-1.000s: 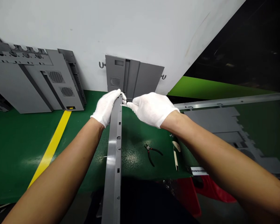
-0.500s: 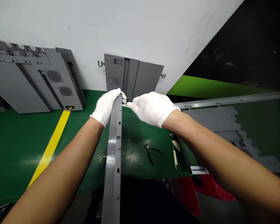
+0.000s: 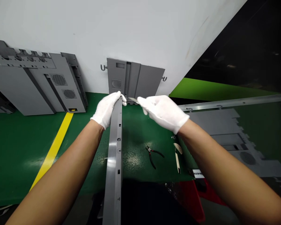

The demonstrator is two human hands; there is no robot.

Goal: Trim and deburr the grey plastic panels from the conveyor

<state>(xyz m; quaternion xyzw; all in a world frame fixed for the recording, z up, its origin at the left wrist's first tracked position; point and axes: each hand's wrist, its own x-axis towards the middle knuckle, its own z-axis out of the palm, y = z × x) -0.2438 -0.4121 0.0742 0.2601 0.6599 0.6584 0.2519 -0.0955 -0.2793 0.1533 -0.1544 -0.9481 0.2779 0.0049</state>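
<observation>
Left gloved hand (image 3: 106,110) clenched the grey plastic strip (image 3: 114,153) — right gloved hand (image 3: 162,112) pinched a small blade (image 3: 132,99), just beside the strip's end.

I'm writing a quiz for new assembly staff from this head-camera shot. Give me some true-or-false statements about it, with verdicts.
1. The left hand grips the end of a long grey plastic strip. True.
2. The right hand is pinching a pair of pliers. False: it holds a small metal blade, while the dark-handled pliers lie on the green surface.
3. A bright yellow stripe runs along the green surface, left of the strip. True.
4. Both hands are bare. False: both wear white fabric gloves.
</observation>
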